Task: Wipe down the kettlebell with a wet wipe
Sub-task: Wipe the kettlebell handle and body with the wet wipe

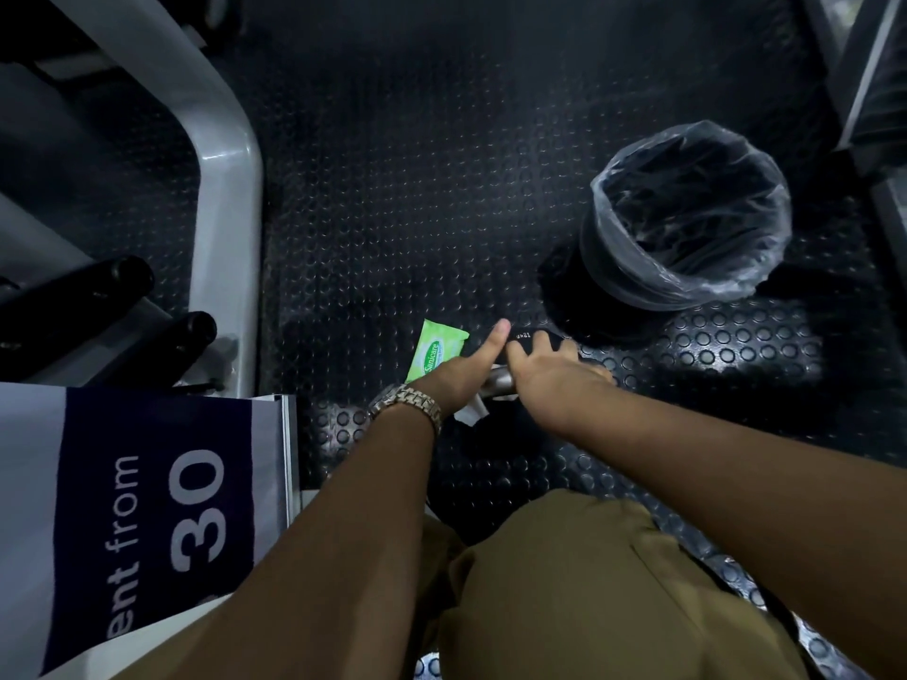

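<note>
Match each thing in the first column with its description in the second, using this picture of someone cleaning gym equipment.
Column one:
1. wipe pack
2. bin
3. wristwatch
4. wet wipe

Column two:
A. white, sticking out below the left hand
B. green, lying on the floor
C. lined with clear plastic
D. silver, with metal links

Pairs: 1-B; 2-C; 3-D; 4-A
</note>
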